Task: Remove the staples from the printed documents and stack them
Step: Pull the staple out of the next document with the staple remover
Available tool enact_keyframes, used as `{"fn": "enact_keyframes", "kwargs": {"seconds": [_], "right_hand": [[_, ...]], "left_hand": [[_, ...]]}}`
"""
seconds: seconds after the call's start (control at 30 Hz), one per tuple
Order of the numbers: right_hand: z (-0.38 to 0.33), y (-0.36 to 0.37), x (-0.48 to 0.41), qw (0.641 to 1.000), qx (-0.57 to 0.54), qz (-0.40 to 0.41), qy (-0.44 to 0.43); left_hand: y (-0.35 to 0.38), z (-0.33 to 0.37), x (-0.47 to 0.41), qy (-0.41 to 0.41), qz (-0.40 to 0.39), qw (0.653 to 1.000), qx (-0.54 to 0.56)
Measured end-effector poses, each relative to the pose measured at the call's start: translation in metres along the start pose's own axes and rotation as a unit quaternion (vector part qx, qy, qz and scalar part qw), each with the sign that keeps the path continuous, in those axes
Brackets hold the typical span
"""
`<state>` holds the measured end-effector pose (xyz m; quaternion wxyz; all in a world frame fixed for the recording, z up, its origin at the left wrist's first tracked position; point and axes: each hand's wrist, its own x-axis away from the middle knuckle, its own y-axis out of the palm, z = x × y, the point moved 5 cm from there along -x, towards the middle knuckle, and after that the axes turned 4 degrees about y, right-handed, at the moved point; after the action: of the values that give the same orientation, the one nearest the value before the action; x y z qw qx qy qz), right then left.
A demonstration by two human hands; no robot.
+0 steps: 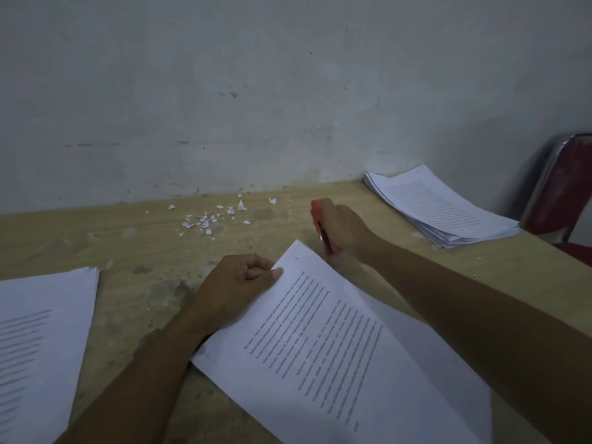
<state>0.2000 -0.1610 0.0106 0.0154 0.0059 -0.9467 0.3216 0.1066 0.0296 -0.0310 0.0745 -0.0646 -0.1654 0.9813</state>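
Pinching the upper edge of a document (336, 347) between thumb and curled fingers, the left hand (237, 283) steadies it on the table (144, 251), where it lies slanted near the front edge, a little right of the middle. The right hand (342, 230) is wrapped tightly around a red tool (320, 208) just beyond the document's far corner, with the tool's lower end close to that corner. I judge the step in hand to be pulling the staple from this corner, though the staple itself is too small to make out.

The next move calls for the tool's tip to work under the staple while the left hand keeps the sheets from sliding. The freed pages probably then go on the stack (442, 206) at the far right corner. Another pile (41, 331) waits at the left front edge, and paper scraps (208, 217) lie along the back edge.
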Motion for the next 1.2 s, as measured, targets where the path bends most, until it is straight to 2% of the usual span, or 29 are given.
{"fn": "enact_keyframes", "kwargs": {"seconds": [0.1, 0.37, 0.6, 0.83, 1.2], "right_hand": [[-0.014, 0.012, 0.000, 0.995, -0.092, -0.026, 0.028], [-0.040, 0.041, 0.014, 0.999, 0.019, -0.024, -0.024], [-0.045, 0.056, 0.023, 0.999, -0.019, -0.027, -0.038], [-0.045, 0.063, 0.022, 0.997, 0.020, -0.012, -0.068], [-0.041, 0.065, 0.024, 0.997, -0.012, 0.035, -0.065]], "left_hand": [[0.000, 0.000, 0.000, 0.001, 0.000, 1.000, -0.006], [0.001, -0.003, -0.003, 0.001, 0.006, 1.000, -0.008], [0.001, -0.005, -0.005, -0.004, 0.028, 0.999, 0.021], [0.000, -0.005, -0.005, -0.006, 0.024, 0.999, 0.033], [0.002, -0.003, -0.003, -0.004, 0.002, 0.998, 0.055]]}}
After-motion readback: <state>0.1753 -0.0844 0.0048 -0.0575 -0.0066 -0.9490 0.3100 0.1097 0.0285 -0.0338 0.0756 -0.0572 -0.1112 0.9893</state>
